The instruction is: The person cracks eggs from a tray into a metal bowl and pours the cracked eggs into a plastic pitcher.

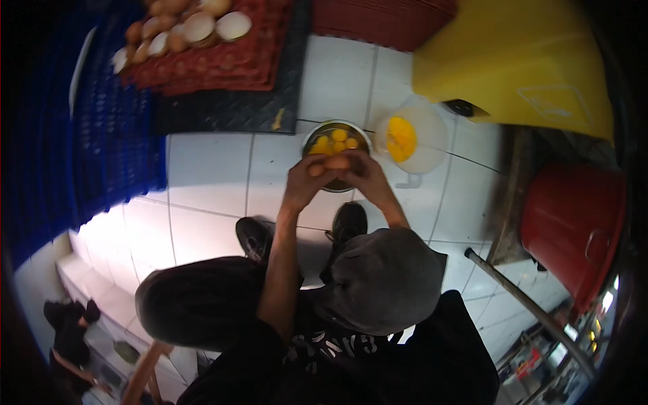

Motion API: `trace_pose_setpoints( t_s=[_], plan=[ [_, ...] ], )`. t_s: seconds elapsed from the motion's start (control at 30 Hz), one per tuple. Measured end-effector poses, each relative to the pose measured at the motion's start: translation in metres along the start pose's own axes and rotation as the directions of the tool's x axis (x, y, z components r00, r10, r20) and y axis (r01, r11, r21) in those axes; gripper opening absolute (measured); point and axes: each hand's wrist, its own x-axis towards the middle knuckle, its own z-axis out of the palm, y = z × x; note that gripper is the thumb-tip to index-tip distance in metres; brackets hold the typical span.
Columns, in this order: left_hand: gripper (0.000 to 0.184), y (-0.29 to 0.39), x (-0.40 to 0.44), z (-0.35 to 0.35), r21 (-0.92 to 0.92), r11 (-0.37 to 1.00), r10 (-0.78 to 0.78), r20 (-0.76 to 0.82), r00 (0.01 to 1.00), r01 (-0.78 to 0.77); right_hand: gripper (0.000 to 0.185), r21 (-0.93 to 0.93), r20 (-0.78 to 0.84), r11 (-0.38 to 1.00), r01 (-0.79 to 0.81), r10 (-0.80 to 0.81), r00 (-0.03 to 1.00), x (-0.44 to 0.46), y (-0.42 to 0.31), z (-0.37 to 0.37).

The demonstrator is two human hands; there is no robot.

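Both hands meet over a round metal bowl (pixel 339 134) that holds several egg yolks. My left hand (pixel 305 181) has its fingers wrapped round brown eggs or shells (pixel 317 169). Another brown egg or shell (pixel 337 162) lies between the fingertips of both hands, and my right hand (pixel 368 174) closes on its right side. Whether the shell is cracked cannot be made out. Right of the bowl, a translucent pitcher (pixel 432 138) with its handle toward me contains yellow yolk.
Red egg trays (pixel 229 71) with shells rest on a black surface (pixel 223 111) at the upper left, beside blue crates (pixel 115 135). A yellow container (pixel 513 61), a red bin (pixel 570 229) and a metal pole (pixel 520 297) are at right. Another person (pixel 71 344) is at lower left.
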Motion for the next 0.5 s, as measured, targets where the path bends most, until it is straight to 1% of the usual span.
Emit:
trace_pose_setpoints(
  t_s=[0.03,0.07,0.1,0.13,0.17,0.2,0.23,0.27,0.3,0.33,0.37,0.4,0.47,0.5],
  plan=[
    [0.037,0.0,0.001,0.001,0.015,0.999,0.034,-0.003,0.999,-0.034,0.043,-0.169,-0.01,0.981,0.1,-0.103,0.995,0.001,0.003,0.0],
    [0.035,0.002,0.002,0.001,0.024,0.999,0.041,0.023,0.999,-0.041,0.041,-0.11,0.017,0.98,0.167,-0.166,0.986,0.002,0.003,0.001],
    [0.033,0.0,0.003,-0.002,0.026,0.998,0.052,0.07,0.996,-0.054,0.037,-0.266,0.067,0.923,0.277,-0.269,0.961,0.0,-0.018,0.003],
    [0.029,-0.027,0.013,-0.001,0.221,0.96,0.154,0.109,0.982,-0.175,0.035,-0.214,0.071,0.957,0.196,-0.185,0.98,-0.001,-0.019,0.004],
    [0.03,-0.028,0.014,0.0,0.128,0.978,0.151,0.107,0.983,-0.164,0.033,-0.227,0.084,0.94,0.253,-0.24,0.967,0.005,-0.004,0.004],
    [0.031,-0.026,0.014,0.003,0.033,0.988,0.147,0.105,0.984,-0.152,0.032,-0.324,-0.017,0.874,0.361,-0.387,0.922,0.004,0.002,0.006],
    [0.032,-0.025,0.013,0.005,-0.061,0.988,0.144,0.102,0.984,-0.139,0.031,-0.403,-0.045,0.875,0.269,-0.313,0.949,-0.01,-0.031,0.004],
    [0.037,-0.043,0.02,0.001,0.058,0.989,0.133,0.005,0.991,-0.133,0.03,-0.423,-0.083,0.844,0.329,-0.398,0.914,0.0,-0.003,0.008],
    [0.037,-0.051,0.019,-0.008,0.235,0.957,0.186,-0.05,0.981,-0.17,0.029,-0.409,-0.087,0.866,0.288,-0.351,0.932,-0.006,-0.015,0.01],
    [0.039,-0.055,0.021,-0.01,0.228,0.965,0.145,-0.044,0.988,-0.132,0.028,-0.346,-0.076,0.887,0.305,-0.351,0.933,-0.008,-0.019,0.008],
    [0.04,-0.049,0.023,-0.008,0.231,0.969,0.098,-0.045,0.994,-0.085,0.028,-0.361,-0.071,0.89,0.28,-0.325,0.943,-0.011,-0.02,0.008],
    [0.04,-0.044,0.023,-0.005,0.231,0.968,0.11,-0.026,0.994,-0.101,0.028,-0.342,-0.079,0.891,0.299,-0.345,0.935,-0.013,-0.021,0.008],
    [0.04,-0.023,0.01,0.0,0.095,0.995,0.011,-0.015,1.0,-0.01,0.028,-0.321,-0.097,0.892,0.319,-0.366,0.926,-0.017,-0.025,0.007],
    [0.04,-0.034,0.017,-0.004,0.102,0.995,0.01,-0.007,1.0,-0.009,0.029,-0.292,-0.095,0.922,0.255,-0.293,0.951,-0.017,-0.028,0.007]
  ],
)
